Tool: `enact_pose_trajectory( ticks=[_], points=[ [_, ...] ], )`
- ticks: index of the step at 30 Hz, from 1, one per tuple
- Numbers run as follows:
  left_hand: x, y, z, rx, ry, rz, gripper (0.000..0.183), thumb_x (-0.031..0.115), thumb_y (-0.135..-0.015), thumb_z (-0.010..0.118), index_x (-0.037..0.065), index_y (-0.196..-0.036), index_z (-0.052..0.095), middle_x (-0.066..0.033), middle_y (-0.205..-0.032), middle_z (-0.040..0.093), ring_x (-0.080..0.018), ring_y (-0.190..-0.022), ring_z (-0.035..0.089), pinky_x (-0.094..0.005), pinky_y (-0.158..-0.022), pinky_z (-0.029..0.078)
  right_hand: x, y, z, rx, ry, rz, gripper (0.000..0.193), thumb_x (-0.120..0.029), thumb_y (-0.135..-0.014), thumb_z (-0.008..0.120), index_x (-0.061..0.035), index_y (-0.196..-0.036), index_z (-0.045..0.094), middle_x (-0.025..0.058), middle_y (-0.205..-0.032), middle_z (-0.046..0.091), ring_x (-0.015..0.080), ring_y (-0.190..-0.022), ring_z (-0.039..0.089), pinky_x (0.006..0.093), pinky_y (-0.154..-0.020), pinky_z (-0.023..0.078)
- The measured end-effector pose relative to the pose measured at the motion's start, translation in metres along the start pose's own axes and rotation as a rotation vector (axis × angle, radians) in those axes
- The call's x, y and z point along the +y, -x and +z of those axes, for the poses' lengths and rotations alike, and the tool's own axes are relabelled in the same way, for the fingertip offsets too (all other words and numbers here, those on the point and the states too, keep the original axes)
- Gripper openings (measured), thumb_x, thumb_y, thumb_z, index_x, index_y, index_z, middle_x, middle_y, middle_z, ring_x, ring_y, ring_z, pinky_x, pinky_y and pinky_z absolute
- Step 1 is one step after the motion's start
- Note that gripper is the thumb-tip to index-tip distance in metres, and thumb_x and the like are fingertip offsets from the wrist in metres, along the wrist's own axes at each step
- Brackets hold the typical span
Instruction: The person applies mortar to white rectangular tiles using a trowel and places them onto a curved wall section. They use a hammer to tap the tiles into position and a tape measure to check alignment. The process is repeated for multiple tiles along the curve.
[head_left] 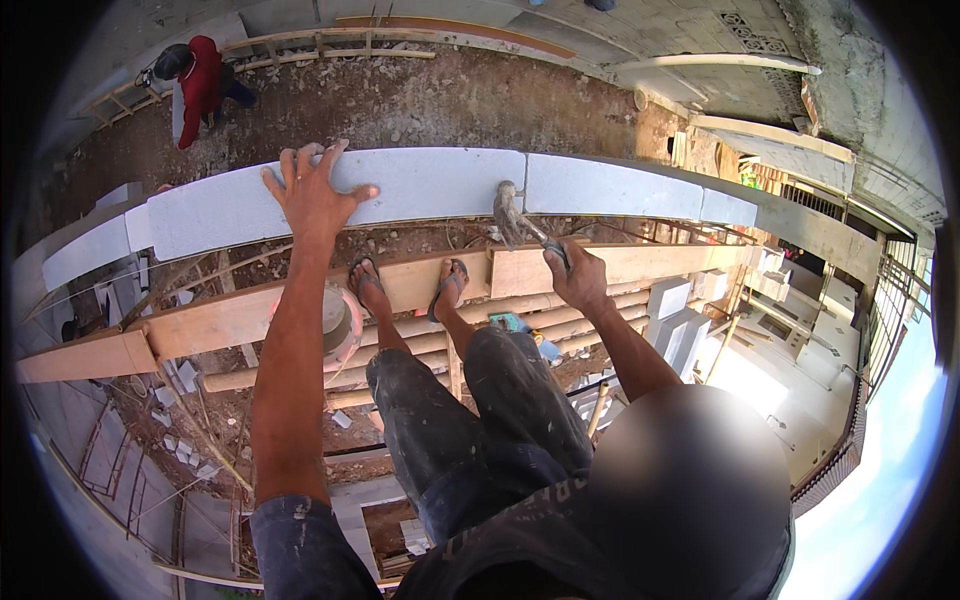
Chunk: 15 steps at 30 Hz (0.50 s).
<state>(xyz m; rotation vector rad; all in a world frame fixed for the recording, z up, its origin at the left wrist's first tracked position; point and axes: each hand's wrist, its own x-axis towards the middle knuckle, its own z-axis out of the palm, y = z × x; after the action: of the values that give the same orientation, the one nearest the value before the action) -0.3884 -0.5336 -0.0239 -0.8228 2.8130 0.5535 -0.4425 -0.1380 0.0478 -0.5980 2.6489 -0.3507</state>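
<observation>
A row of pale lightweight wall blocks [430, 182] runs across in front of me, with a narrow joint between two of them right of centre. My left hand [315, 190] lies on the top of the long block left of that joint, fingers spread. In my right hand [577, 275] is the handle of a hammer [508, 215]. Its grey, mortar-crusted head is over the near edge of the blocks, close to the joint; whether it touches them I cannot tell. Another pale block [612, 187] continues the row to the right.
My feet stand on a wooden plank [220, 318] beside bamboo poles [400, 360]. A round bucket [340, 325] sits by my left foot. Spare blocks [680, 325] are stacked at right. Beyond the wall, far below, a person in red [203, 85] stands on rubble-strewn ground.
</observation>
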Motion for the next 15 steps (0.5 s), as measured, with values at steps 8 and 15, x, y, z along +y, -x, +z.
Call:
enact_pose_trajectory(
  ticks=[8,15],
  points=[
    [-0.001,0.004,-0.001,0.016,0.011,0.015,0.086,0.062,-0.053,0.083,0.031,-0.13,0.061,-0.0039,-0.135,0.049,-0.0287,-0.137,0.03,-0.0657,-0.114,0.008,-0.004,-0.001,-0.01,-0.012,-0.064,-0.094,0.03,-0.035,-0.094,0.058,-0.0051,-0.095,0.059,0.0161,-0.078,0.066,0.0379,-0.072,0.066,0.0453,-0.06,0.052],
    [0.007,0.0,-0.006,-0.022,0.205,0.032,0.077,0.054,-0.056,0.085,0.026,-0.125,0.065,-0.0084,-0.136,0.046,-0.0358,-0.139,0.023,-0.0676,-0.113,0.001,-0.043,-0.005,-0.026,-0.079,-0.478,-0.033,0.036,-0.039,-0.095,0.061,-0.0039,-0.09,0.059,0.0004,-0.066,0.05,0.0095,-0.062,0.044,0.0287,-0.057,0.038]
  ],
)
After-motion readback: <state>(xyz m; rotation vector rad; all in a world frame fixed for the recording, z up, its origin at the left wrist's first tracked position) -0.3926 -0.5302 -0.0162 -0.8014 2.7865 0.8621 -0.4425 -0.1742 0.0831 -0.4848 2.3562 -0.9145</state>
